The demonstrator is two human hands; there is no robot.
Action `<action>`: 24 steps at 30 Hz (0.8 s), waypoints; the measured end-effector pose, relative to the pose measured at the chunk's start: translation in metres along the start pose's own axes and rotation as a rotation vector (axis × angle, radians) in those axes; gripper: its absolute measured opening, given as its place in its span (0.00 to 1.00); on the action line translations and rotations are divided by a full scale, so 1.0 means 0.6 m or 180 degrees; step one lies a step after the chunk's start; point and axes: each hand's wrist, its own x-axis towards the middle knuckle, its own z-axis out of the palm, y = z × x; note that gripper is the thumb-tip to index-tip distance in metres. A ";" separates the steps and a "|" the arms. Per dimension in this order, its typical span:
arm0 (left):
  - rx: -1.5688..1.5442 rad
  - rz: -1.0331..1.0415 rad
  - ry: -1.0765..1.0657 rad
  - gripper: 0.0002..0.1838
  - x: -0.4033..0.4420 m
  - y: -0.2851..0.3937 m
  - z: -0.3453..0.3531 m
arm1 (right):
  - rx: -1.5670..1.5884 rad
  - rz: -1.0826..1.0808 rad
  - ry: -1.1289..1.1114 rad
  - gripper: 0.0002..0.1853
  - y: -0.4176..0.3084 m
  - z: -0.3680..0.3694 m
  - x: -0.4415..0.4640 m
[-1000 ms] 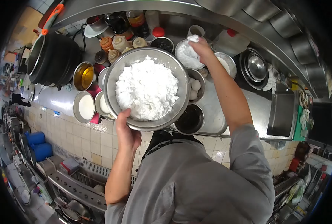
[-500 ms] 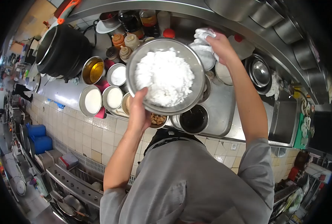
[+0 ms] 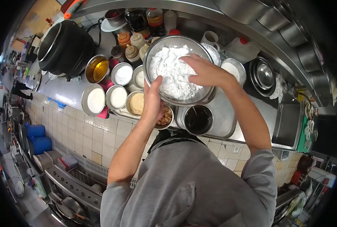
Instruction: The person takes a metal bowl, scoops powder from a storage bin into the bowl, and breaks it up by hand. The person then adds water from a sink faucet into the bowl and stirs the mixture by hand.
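My left hand [image 3: 152,101] grips the near left side of a wide steel bowl [image 3: 146,62], thumb over the rim. The bowl is tilted slightly and holds lumpy white powder [image 3: 168,77]. Over its right side reaches my right hand [image 3: 208,72], thumb and fingers apart, fingertips at the powder. Whether they press into it is hard to see. Just below the bowl are a container of brown chunks [image 3: 166,116] and a pot of dark liquid [image 3: 197,120]. A container of tan powder [image 3: 137,104] stands left of my left hand.
Steel containers hold white contents [image 3: 93,100] and amber liquid [image 3: 100,71] on the left. Squeeze bottles [image 3: 131,52] stand behind them, near a big black pot [image 3: 66,49]. Right of the bowl are a white-filled container [image 3: 233,70], stacked bowls [image 3: 264,75] and a sink [image 3: 287,125].
My right hand has let go of the white cloth at the back right and moved left over the powder. The bowl, in my left hand, has shifted slightly right.
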 end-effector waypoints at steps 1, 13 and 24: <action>-0.0008 0.0020 0.0014 0.25 0.003 0.000 -0.004 | -0.0003 0.0140 -0.0041 0.37 0.006 0.003 -0.007; -0.0113 0.0134 0.0043 0.24 0.004 -0.006 -0.011 | 0.0559 0.0079 0.0174 0.37 -0.020 0.111 0.039; -0.0229 -0.0009 0.0021 0.30 0.001 -0.011 -0.031 | 0.3149 0.1241 0.1051 0.22 0.002 0.054 0.049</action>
